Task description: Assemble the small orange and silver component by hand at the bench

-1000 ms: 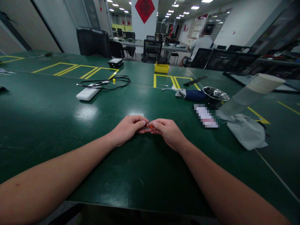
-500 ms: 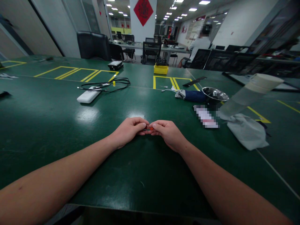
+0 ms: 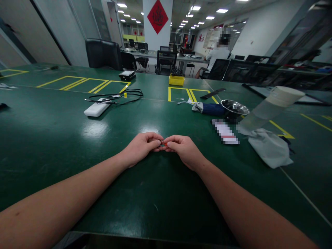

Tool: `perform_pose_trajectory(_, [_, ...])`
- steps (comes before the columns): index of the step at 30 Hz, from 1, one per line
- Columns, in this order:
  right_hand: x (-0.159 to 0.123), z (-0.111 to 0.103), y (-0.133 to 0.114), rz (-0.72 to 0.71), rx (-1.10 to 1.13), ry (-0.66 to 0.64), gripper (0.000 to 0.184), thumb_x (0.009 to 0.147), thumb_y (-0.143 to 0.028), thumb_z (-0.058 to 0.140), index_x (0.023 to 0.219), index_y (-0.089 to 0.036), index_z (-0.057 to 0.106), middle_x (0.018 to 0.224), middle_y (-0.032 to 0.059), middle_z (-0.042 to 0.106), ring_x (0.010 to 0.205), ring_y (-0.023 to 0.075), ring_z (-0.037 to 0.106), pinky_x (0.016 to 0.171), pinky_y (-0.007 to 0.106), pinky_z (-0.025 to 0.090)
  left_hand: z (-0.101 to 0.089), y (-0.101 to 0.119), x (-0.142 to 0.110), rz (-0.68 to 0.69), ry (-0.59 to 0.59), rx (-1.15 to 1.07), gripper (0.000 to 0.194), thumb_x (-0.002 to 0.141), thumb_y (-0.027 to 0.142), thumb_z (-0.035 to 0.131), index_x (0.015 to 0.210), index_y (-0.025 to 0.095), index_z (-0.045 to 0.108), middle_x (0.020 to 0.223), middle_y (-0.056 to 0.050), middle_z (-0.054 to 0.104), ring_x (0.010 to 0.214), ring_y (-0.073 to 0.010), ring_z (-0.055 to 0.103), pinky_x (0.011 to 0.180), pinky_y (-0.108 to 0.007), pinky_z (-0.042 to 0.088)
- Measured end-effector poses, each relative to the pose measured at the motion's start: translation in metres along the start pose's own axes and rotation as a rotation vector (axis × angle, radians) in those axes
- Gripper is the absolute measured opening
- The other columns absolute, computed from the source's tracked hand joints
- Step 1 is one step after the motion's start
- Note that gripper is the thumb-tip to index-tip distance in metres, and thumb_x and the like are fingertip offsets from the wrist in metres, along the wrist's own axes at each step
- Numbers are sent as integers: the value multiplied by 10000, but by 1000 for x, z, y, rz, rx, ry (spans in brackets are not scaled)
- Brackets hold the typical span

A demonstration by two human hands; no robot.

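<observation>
Close together over the green table (image 3: 160, 193), my two hands meet at the fingertips. My right hand (image 3: 185, 148) pinches a small orange piece (image 3: 166, 144) between thumb and fingers. My left hand (image 3: 141, 147) is closed too, its thumb pressed to the fingers on the other side. A thin greyish bit seems to run between the two hands, mostly hidden, and its kind cannot be made out.
To the left, a white power bank (image 3: 96, 109) lies under a black cable (image 3: 129, 93). On the right are a phone (image 3: 225, 132), a grey pouch (image 3: 269, 148), a tilted cylindrical bottle (image 3: 269, 109), a metal bowl (image 3: 234, 108) and a dark blue umbrella (image 3: 211, 108). A yellow box (image 3: 176, 80) stands farther back.
The whole view has shifted slightly, with the scene sitting a little lower. Both hands keep their pinching pose; the fingers have moved only slightly around the small orange piece.
</observation>
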State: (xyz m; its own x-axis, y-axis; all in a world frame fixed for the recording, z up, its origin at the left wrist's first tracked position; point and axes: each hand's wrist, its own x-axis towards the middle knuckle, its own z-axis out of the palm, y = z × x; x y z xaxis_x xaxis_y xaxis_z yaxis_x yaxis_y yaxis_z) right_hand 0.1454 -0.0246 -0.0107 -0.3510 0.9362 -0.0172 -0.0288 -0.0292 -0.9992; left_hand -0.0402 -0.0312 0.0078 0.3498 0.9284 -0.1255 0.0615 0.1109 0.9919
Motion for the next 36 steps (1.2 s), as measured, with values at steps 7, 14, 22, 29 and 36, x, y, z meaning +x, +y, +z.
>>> perform_pose_trajectory(7, [-1, 2, -2, -39, -14, 27, 142, 752, -192, 639, 874, -126, 665, 810, 57, 703, 764, 162, 682, 720, 287, 514, -2, -3, 1, 32, -12, 89, 226, 803, 221, 600, 1019, 157, 611, 918, -49, 682, 839, -142, 663, 798, -284, 515])
perform_pose_trajectory(14, [0, 2, 1, -48, 10, 80, 153, 703, -186, 692, 835, -131, 636, 758, 48, 701, 723, 159, 663, 706, 278, 500, 1, -1, 2, 46, -39, 75, 193, 800, 219, 552, 972, 142, 595, 844, -58, 672, 741, -142, 644, 670, -261, 503])
perform_pose_trajectory(22, [1, 3, -1, -106, -122, 107, 140, 747, -200, 612, 862, -128, 642, 775, 63, 704, 737, 184, 677, 690, 283, 506, 5, 3, -1, 143, -23, 121, 208, 789, 224, 548, 981, 156, 592, 855, -33, 664, 756, -137, 619, 719, -257, 472])
perform_pose_trajectory(29, [-1, -6, -3, -185, -529, 133, 115, 776, -200, 596, 841, -155, 679, 715, 23, 680, 641, 140, 618, 590, 223, 437, 2, 2, 1, 166, 19, 480, 209, 821, 298, 522, 918, 159, 644, 749, -12, 652, 688, -154, 590, 652, -260, 427])
perform_pose_trajectory(36, [0, -8, -4, -264, -930, 103, 95, 768, -141, 612, 781, -173, 700, 843, 33, 659, 792, 136, 598, 730, 215, 418, -4, -7, 14, 329, 82, 836, 231, 843, 254, 488, 877, 205, 712, 905, -47, 670, 866, -190, 608, 798, -294, 425])
